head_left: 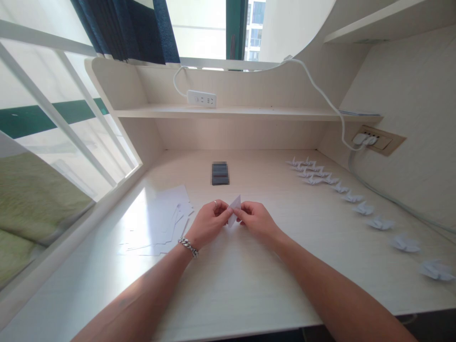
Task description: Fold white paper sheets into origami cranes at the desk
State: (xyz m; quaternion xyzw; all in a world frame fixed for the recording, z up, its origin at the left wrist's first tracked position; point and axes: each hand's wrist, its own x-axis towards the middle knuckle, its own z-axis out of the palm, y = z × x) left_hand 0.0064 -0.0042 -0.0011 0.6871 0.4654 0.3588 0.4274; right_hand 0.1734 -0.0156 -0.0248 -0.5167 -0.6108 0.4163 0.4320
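Note:
Between my two hands is a small piece of white folded paper (234, 212), tapering to a point at top and bottom. My left hand (211, 219) pinches its left side between thumb and fingers; a ring and a chain bracelet are on this arm. My right hand (257, 217) pinches the right side, its thumb close to the left one. Both hands are held just over the desk (228, 294). To the left lies a loose pile of white paper sheets (160, 218). Along the right side stand several folded white paper cranes (380, 223).
A dark, pixelated rectangular object (220, 173) lies beyond my hands. On the shelf (249, 112) at the back sits a white power strip (201, 99). A white cable (320, 92) runs down to the wall socket (382, 140). A white rail (67, 114) borders the left.

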